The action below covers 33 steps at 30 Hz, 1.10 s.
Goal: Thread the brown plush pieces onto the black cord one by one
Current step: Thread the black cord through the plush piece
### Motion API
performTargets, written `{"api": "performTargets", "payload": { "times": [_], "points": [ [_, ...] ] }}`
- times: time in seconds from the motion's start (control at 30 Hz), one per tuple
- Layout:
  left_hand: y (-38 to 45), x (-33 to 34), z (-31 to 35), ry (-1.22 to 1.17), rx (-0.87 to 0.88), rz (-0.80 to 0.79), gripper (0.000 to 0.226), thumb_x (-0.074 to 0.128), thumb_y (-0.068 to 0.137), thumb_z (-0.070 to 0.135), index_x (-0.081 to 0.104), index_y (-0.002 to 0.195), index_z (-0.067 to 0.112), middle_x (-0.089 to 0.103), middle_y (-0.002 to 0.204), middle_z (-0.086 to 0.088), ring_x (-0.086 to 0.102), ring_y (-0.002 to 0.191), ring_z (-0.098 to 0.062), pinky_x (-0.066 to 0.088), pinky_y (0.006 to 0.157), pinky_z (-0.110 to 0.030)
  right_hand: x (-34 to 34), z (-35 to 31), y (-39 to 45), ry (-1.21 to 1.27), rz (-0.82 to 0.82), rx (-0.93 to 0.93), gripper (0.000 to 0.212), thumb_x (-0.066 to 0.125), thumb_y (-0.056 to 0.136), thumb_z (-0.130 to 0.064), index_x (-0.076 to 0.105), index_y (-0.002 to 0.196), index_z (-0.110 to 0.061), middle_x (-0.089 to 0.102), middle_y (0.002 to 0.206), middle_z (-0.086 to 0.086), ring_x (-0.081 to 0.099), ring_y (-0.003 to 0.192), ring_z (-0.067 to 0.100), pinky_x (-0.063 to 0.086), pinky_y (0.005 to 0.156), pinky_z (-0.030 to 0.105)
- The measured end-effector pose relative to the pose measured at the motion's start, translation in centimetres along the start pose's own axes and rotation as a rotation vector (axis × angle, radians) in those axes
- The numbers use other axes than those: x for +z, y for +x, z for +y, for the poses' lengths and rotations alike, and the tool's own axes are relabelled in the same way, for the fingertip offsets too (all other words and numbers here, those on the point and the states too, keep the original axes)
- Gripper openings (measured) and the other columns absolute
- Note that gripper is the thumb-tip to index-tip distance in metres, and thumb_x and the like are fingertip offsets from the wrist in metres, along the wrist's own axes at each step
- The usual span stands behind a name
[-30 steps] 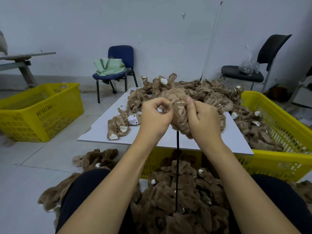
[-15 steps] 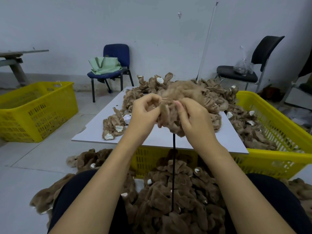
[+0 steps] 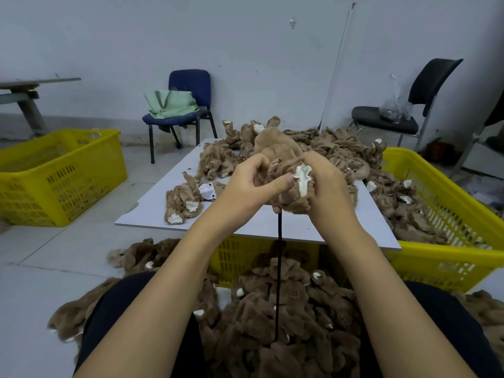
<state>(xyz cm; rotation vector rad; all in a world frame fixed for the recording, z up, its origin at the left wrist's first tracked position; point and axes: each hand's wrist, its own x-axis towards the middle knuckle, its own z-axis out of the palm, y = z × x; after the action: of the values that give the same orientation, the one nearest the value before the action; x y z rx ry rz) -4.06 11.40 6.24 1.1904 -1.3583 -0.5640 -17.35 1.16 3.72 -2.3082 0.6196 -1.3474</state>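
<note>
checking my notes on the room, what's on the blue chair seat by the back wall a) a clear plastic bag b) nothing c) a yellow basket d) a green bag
d, a light green bag sits on the blue chair; the clear plastic bag is on the black chair.

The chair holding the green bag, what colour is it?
Dark blue chair, black legs; the head view, the only one, shows it.

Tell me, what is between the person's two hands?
In the head view, a brown plush piece with a white tab, gripped by the left hand and the right hand.
</note>
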Motion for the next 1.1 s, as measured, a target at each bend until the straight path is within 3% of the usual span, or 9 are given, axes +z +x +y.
{"api": "performTargets", "payload": {
  "times": [0.2,0.33,0.5,0.6,0.67,0.77,0.83,0.93,1.1],
  "points": [
    [0.6,0.4,0.6,-0.194,-0.208,-0.038,0.032,0.061,0.080,0.030,0.048,0.092,0.003,0.054,0.090,-0.013,0.063,0.075,-0.029,0.061,0.062,-0.037,-0.8,-0.4,0.0,-0.064,0.056,-0.033,0.045,0.059,0.093,0.000,0.036,0.071,-0.033,0.047,0.075,-0.019,0.043,0.066,-0.002,0.027,0.054,0.015],
    [0.6,0.4,0.1,0.028,-0.083,0.096,0.028,0.062,0.099,0.016,0.048,0.089,-0.006,0.050,0.087,-0.020,0.055,0.079,-0.030,0.060,0.067,-0.054,-0.6,-1.4,-0.2,-0.079,0.039,-0.010,0.021,0.055,0.101,-0.016,0.049,0.081,-0.012,0.047,0.076,-0.006,0.042,0.067,0.010,0.032,0.058,0.034],
    [0.1,-0.2,0.1,0.051,-0.002,0.060,0.028,0.078,0.083,0.010,0.051,0.086,0.004,0.055,0.093,-0.034,0.066,0.080,-0.047,0.059,0.071,-0.057,-0.3,-1.8,0.8,0.226,-0.014,0.132,0.018,0.059,0.099,-0.027,0.053,0.082,-0.023,0.059,0.086,0.002,0.059,0.082,0.026,0.051,0.082,0.048],
    [0.1,0.1,-0.4,0.157,0.052,0.141,0.032,0.075,0.082,-0.009,0.047,0.078,0.005,0.053,0.077,-0.025,0.064,0.064,-0.042,0.057,0.056,-0.047,0.1,-2.0,0.8,0.399,-0.101,0.268,0.038,0.052,0.093,-0.048,0.050,0.088,-0.010,0.055,0.069,-0.004,0.051,0.064,0.017,0.044,0.062,0.043],
    [0.0,0.7,-0.5,0.154,0.095,0.240,0.033,0.074,0.081,-0.012,0.045,0.073,0.001,0.047,0.068,-0.014,0.054,0.051,-0.035,0.049,0.045,-0.039,0.3,-1.9,0.4,0.536,-0.170,0.328,0.035,0.051,0.091,-0.040,0.050,0.091,-0.004,0.059,0.064,0.002,0.052,0.058,0.017,0.043,0.051,0.038],
    [0.2,1.3,0.1,0.215,0.203,0.363,0.028,0.075,0.080,-0.009,0.048,0.071,-0.006,0.044,0.072,-0.019,0.042,0.059,-0.032,0.038,0.050,-0.043,0.3,-2.1,0.2,0.494,-0.108,0.220,0.023,0.045,0.099,-0.021,0.064,0.091,-0.009,0.067,0.076,0.007,0.059,0.067,0.012,0.048,0.055,0.033],
    [0.3,1.4,0.3,0.224,0.246,0.447,0.027,0.072,0.078,-0.007,0.046,0.069,-0.007,0.042,0.070,-0.016,0.035,0.062,-0.025,0.030,0.052,-0.038,0.4,-2.9,0.2,0.533,-0.071,0.172,0.028,0.044,0.104,-0.024,0.066,0.091,-0.011,0.065,0.074,0.001,0.059,0.067,0.010,0.048,0.056,0.026],
    [0.6,0.9,0.1,0.173,0.255,0.542,0.026,0.068,0.076,0.000,0.046,0.067,-0.010,0.046,0.064,-0.024,0.038,0.060,-0.028,0.031,0.051,-0.040,0.9,-3.9,0.0,0.514,-0.084,0.099,0.037,0.046,0.105,-0.030,0.058,0.085,-0.001,0.055,0.068,0.012,0.052,0.063,0.017,0.044,0.053,0.034],
    [1.2,0.0,-0.6,0.231,0.046,0.404,0.016,0.062,0.076,-0.012,0.048,0.067,-0.012,0.045,0.060,-0.021,0.044,0.057,-0.018,0.038,0.049,-0.035,1.2,-2.9,-0.4,0.459,-0.034,0.201,0.036,0.046,0.108,-0.020,0.058,0.078,-0.004,0.055,0.063,-0.004,0.053,0.058,0.010,0.044,0.052,0.027]
  ]
}}
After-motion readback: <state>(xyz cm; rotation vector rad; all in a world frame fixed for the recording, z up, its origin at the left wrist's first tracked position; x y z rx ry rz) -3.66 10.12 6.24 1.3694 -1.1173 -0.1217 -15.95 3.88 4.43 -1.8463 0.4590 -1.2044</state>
